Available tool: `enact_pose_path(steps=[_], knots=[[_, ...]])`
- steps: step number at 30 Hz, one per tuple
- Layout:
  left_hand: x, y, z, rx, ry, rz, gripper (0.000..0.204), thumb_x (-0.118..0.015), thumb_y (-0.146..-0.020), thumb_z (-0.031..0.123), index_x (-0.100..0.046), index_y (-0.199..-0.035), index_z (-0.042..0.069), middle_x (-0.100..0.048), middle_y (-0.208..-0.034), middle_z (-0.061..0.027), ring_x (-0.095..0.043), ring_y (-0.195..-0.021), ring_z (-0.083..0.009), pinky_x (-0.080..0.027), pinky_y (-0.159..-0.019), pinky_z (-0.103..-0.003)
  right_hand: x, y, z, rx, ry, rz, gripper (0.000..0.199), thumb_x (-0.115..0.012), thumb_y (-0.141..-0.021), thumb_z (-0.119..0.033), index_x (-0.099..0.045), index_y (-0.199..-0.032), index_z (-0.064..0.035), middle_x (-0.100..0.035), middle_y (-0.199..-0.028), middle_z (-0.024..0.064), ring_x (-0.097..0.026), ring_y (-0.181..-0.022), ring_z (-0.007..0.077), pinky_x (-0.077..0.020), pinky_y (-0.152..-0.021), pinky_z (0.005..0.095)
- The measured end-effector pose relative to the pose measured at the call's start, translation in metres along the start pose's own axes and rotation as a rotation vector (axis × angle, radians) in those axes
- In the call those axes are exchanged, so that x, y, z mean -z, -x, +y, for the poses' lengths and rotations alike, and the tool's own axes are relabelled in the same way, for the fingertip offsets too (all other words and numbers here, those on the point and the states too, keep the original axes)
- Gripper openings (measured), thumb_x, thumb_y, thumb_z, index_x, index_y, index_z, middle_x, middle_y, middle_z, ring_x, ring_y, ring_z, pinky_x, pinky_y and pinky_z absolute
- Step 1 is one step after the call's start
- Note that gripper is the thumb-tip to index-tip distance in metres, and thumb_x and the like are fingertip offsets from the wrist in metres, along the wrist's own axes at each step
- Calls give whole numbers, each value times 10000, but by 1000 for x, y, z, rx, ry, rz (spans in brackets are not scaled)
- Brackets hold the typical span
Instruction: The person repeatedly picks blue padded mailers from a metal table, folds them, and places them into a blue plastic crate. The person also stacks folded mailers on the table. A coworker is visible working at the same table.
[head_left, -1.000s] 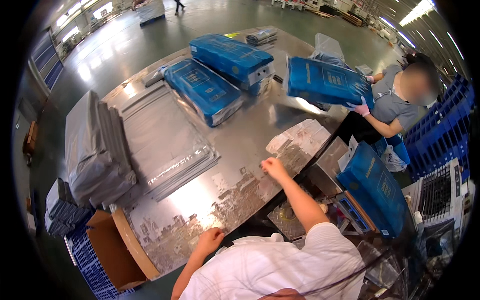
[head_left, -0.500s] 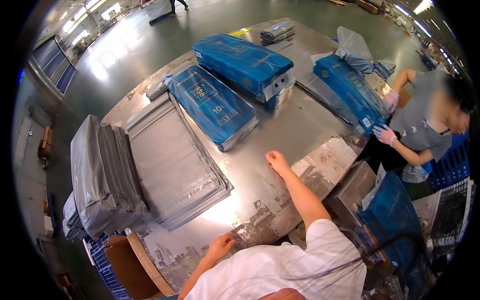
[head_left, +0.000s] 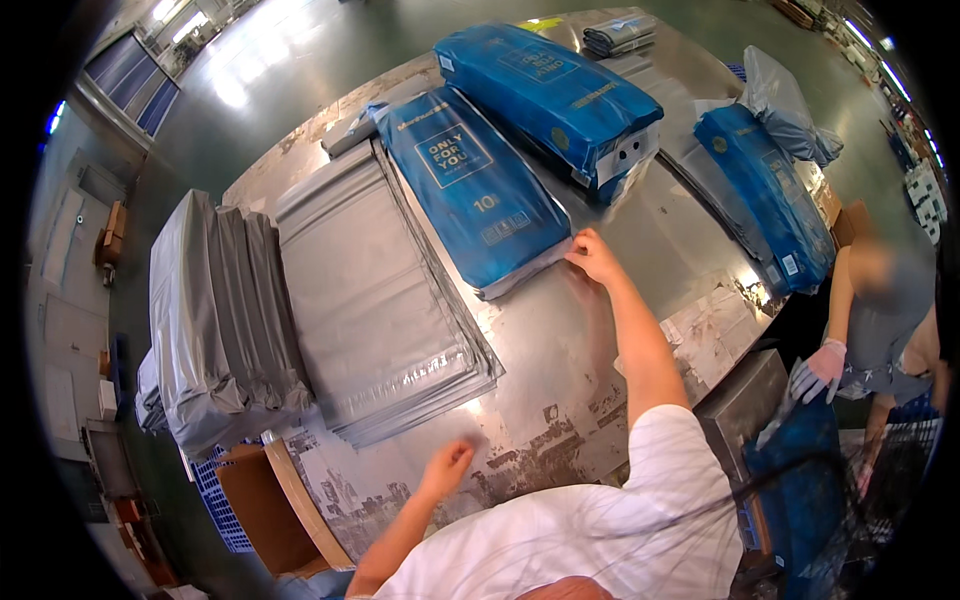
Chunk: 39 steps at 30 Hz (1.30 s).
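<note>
My right hand (head_left: 594,257) reaches across the table to the near right corner of a blue plastic-wrapped package (head_left: 490,190), its fingers pinched at that corner. My left hand (head_left: 447,468) hovers over the table's near edge, fingers curled, with nothing visible in it. The package lies flat, printed side up, beside a neat stack of flat grey plastic bags (head_left: 360,290). Behind it to the right rests a second blue package (head_left: 550,95), whose near end shows white with small dark holes.
A tall bundle of folded grey bags (head_left: 215,320) stands at the left, above an open cardboard box (head_left: 268,510). Another blue package (head_left: 765,190) lies at the far right. A gloved co-worker (head_left: 885,320) bends there over a blue package (head_left: 800,480) below table level.
My right hand has moved forward from the bare metal to the blue package's corner. The co-worker's gloved hands have left the far-right package and dropped lower. The view has shifted.
</note>
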<state>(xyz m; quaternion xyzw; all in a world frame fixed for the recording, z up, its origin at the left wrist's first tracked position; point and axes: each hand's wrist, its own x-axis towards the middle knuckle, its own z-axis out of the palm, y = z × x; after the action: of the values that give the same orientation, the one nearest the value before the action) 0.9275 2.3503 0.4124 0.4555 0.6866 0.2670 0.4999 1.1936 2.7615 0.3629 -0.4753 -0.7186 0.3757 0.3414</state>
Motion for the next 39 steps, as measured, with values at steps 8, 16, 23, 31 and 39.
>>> enact_pose_path(steps=[8, 16, 23, 31, 39], knots=[[-45, -133, 52, -311, 138, 309, 308, -602, -803, 112, -537, -1090, 22, -584, -1058, -101, -545, -986, -219, -420, -841, -311, 36, 121, 11, -426, -683, -160, 137, -610, -823, -71, -500, -753, -29, -612, -757, 51, -605, -673, 119, -492, -642, 240], [-83, -106, 50, -203, 349, 117, 171, -546, -879, 131, -582, -822, -26, -499, -651, 25, -406, -594, -62, -338, -542, -223, 52, 204, -35, -295, -324, -60, 203, -549, -871, -150, -576, -744, 6, -569, -687, 19, -531, -664, 89, -417, -621, 224], [-25, 13, 151, -324, 877, 45, 167, -545, -891, 175, -611, -870, 23, -620, -799, -33, -586, -781, -116, -527, -690, -308, 90, 254, -190, -99, -610, 212, 210, -529, -875, -122, -588, -714, 0, -535, -627, -5, -412, -518, 42, -310, -482, 190], [36, 103, 194, -521, 911, -37, 73, -596, -843, 99, -566, -853, 33, -611, -789, -43, -566, -679, -113, -479, -627, -260, 98, 315, -302, 67, -775, 272, 192, -568, -866, -134, -577, -718, -12, -546, -635, 1, -391, -463, 30, -284, -412, 163], [47, 149, 214, -949, 232, 184, 410, -643, -701, -81, -547, -1088, 13, -531, -806, -15, -457, -653, -99, -385, -598, -220, 102, 344, -343, 104, -814, 209, 51, -576, -800, -52, -555, -770, -16, -548, -690, 9, -401, -510, 17, -290, -443, 151]])
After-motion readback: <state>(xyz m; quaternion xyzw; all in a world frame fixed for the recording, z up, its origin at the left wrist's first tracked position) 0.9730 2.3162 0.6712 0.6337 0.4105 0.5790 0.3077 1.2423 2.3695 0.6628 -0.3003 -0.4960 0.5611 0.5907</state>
